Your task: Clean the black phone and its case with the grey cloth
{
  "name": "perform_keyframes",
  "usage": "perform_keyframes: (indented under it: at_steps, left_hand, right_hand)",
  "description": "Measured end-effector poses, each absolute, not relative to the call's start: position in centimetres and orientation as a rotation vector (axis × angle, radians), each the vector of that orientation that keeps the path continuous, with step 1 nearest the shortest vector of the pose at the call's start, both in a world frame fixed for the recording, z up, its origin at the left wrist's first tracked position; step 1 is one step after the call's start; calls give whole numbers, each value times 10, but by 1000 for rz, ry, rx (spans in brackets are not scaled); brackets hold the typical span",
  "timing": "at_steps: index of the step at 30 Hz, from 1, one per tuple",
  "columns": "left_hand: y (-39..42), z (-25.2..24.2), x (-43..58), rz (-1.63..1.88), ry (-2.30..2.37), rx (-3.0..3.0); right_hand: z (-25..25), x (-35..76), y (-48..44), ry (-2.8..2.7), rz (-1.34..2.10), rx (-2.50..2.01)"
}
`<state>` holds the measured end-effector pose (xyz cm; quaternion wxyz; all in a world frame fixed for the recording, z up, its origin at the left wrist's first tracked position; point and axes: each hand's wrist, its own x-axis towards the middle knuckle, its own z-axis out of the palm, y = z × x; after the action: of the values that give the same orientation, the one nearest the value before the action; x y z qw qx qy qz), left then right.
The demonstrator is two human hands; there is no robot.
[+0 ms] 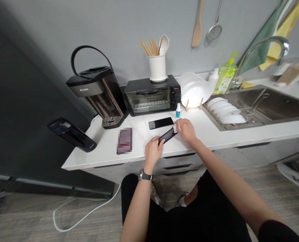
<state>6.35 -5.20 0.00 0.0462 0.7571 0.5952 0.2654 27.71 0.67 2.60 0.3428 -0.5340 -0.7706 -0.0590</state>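
Note:
My left hand [153,149], with a watch on the wrist, is closed round the lower end of a flat black object [168,135], which looks like a phone or its case. It is held tilted just above the counter's front part. At its upper end, my right hand [186,130] pinches a small pale piece [175,128], perhaps a cloth, pressed against the black object. Beyond my hands a black phone [161,123] lies flat. Behind my right hand stands a small white-and-blue bottle [178,111].
A pixelated flat rectangle [124,140] lies left on the white counter [139,124]. A dark flask-like container [72,134], water dispenser [99,90] and toaster oven [152,97] stand around it. Plates [195,92] in a rack and the sink [278,104] are to the right.

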Motion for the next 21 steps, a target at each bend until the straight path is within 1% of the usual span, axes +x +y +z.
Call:
perform_keyframes:
  at_steps: [5,8,11,14,18,21]
  left_hand:
    - [-53,-1,64,822,1820,2291]
    - [-53,-4,61,825,1811,2268]
    - [-53,-7,57,816,1776,2277]
    - [-53,-6,56,857,1751,2285]
    - [-53,-1,59,874,1731,2309]
    - [-53,1,62,856,1766,2307]
  right_hand:
    - [24,240,-11,-1894,-141,-1356]
    - [23,200,-40,-2028,-75,-1208]
    - [23,184,-58,-2158,-46,-1060]
    - [23,203,-53,-2231,-83,-1008]
    - [24,250,-20,-2174,-177,-1191]
    - [28,272,2,-2108,-143,-1312]
